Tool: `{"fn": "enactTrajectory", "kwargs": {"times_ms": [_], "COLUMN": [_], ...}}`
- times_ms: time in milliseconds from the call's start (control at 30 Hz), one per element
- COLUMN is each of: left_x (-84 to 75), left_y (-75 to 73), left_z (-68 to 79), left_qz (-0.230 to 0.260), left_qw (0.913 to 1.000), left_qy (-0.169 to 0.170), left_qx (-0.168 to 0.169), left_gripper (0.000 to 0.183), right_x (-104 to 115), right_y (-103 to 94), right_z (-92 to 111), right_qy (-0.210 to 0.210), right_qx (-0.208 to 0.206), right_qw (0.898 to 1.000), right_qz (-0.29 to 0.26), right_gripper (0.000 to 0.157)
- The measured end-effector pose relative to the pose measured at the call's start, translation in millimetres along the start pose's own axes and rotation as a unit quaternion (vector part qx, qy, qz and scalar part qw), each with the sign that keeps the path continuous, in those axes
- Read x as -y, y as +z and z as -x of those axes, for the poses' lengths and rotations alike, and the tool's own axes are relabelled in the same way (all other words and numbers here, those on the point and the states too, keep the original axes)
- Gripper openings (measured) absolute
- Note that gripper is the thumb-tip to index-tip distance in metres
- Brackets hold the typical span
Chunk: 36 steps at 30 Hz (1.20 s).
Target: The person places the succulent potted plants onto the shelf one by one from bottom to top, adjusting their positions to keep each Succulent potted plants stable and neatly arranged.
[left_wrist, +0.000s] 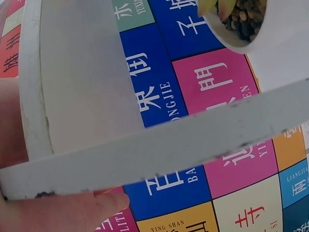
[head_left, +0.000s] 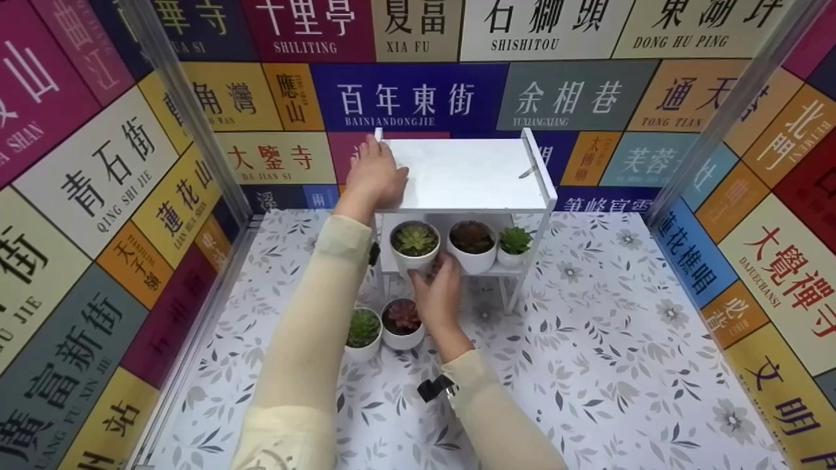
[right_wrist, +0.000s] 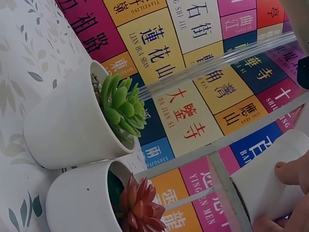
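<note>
1. A long, pale cream fabric sleeve (head_left: 300,339) is worn on the left; faint, curved brownish lines (head_left: 266,459) are carried on its upper part.
2. A matching pale cream fabric sleeve (head_left: 499,418) is worn on the right.
3. The left cuff is edged by a small black piece (head_left: 374,253).
4. At the right cuff, a chunky black piece (head_left: 431,390) is worn, with a small silvery part (head_left: 450,391) shown beside it.

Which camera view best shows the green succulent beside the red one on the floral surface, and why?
The right wrist view: the green succulent and its white pot appear large and clear. The head view shows it smaller, slightly covered by the left sleeve; the left wrist view doesn't show it.
</note>
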<state>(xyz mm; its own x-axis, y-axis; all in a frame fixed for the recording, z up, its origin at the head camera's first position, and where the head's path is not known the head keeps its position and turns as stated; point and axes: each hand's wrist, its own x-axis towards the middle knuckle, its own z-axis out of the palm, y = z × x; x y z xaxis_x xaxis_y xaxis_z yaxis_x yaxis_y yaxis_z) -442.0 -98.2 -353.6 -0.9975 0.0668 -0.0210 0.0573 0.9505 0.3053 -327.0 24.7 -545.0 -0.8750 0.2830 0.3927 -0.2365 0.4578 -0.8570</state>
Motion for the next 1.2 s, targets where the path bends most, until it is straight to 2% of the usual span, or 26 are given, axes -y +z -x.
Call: {"fn": "enactTrajectory", "kwargs": {"times_ms": [300, 700, 1200], "left_x": [-0.5, 0.1, -0.3], "left_y": [0.3, -0.4, -0.6], "left_z": [-0.6, -0.6, -0.5], "left_qz": [0.003, -0.006, -0.003], "left_qw": [1.0, 1.0, 1.0], "left_qy": [0.001, 0.003, 0.001], "left_qx": [0.002, 0.002, 0.006], "left_gripper": [0.079, 0.079, 0.081], "right_x": [-4.7, -11.0, -12.4], "right_y": [2.5, 3.5, -4.8], "right_z": [-0.1, 1.3, 0.9], "right_qy": [0.003, -0.004, -0.013], "right_qx": [-0.012, -0.022, -0.027], "right_qw": [1.0, 1.0, 0.999], "right_qz": [-0.017, 0.018, 0.011], "right_gripper": [0.038, 0.024, 0.018]}}
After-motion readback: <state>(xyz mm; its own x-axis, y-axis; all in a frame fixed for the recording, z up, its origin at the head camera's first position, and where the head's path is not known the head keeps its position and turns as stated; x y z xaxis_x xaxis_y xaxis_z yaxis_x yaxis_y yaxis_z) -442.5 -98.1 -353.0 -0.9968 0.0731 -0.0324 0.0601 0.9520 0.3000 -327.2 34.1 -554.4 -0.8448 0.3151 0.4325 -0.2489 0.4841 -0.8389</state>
